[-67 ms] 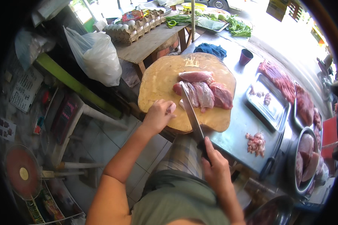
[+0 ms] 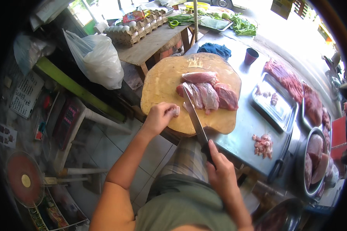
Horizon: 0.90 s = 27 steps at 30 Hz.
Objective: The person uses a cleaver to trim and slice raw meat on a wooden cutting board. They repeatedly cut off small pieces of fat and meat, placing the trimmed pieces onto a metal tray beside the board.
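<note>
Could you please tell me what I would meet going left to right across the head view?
Red disc, white bag, left hand, knife blade, right hand, cup, meat bowl.

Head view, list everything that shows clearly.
Chopping block: one, tan, centre
Meat pieces: several, pink, on the block
Knife: one, silver and black, in right hand
Small piece: one, pale, in left hand
Metal table: one, silver, right of block
Cloth: one, blue, beyond block
Cup: one, purplish, on metal table
Tray: one, silver, on metal table
Meat scraps: one pile, pink, on metal table
Meat slabs: at least two, red, far right
Bowl: one, silver, lower right
Eggs: many, white, top left
Greens: several, green, top
Plastic bag: one, white, left of block
Disc: one, reddish, lower left
Left hand: one, bare, at block's edge
Right hand: one, bare, near block
</note>
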Each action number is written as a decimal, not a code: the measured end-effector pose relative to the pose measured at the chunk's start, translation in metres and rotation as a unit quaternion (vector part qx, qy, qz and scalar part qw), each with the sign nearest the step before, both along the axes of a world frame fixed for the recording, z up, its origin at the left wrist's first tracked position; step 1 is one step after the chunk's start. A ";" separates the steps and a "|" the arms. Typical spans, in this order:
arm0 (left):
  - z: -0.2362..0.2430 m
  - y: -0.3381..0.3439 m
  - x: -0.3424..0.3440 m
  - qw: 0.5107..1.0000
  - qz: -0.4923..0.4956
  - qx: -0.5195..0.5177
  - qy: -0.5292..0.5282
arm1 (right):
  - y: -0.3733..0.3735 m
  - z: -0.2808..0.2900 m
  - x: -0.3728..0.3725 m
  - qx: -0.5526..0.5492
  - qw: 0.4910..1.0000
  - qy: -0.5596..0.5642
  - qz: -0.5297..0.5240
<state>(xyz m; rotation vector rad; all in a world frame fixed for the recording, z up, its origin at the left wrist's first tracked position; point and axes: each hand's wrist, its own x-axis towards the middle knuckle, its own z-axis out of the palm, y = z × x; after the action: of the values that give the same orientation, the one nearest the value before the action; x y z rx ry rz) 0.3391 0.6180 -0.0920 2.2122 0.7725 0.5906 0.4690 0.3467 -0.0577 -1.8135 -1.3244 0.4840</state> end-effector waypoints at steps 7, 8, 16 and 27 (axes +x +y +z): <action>-0.003 0.011 0.007 0.999 -0.044 0.004 0.003 | -0.002 -0.008 0.002 -0.019 1.000 -0.019 0.003; -0.002 0.011 0.009 0.997 -0.057 0.041 0.017 | -0.002 -0.008 0.003 -0.022 0.999 -0.025 0.002; -0.008 -0.005 0.015 0.996 0.053 -0.057 -0.040 | -0.004 0.000 0.000 -0.008 1.000 -0.009 0.004; -0.016 -0.014 0.014 0.989 0.042 0.144 -0.005 | -0.002 -0.002 0.000 -0.018 1.000 -0.005 0.001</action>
<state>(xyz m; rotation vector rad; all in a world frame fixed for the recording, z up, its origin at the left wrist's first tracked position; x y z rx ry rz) 0.3536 0.6035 -0.1077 2.4454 0.8206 0.7973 0.4695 0.3446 -0.0597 -1.8460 -1.3334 0.5029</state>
